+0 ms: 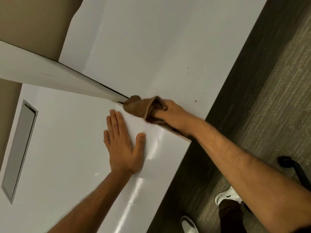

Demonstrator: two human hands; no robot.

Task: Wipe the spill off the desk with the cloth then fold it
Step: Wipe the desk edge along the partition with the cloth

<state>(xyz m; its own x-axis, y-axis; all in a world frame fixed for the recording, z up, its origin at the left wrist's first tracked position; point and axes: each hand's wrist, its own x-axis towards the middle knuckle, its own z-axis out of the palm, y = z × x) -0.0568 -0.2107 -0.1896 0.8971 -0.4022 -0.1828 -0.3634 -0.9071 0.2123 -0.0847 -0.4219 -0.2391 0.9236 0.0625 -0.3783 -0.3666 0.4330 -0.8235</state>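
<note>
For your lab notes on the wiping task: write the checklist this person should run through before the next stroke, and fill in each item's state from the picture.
1. Cloth held firmly: ok. The right hand is closed around the bunched brown cloth.
2. Cloth on the desk: ok. It is pressed on the white desk at the end of the divider.
3. Free hand clear of the stroke: ok. The left hand lies flat, apart from the cloth.
4. Spill gone: not ok. A reddish spot and smaller specks remain beyond the cloth.
5. Liquid under the cloth: cannot tell; hidden.
6. Cloth ready to fold: not ok. It is bunched.
</note>
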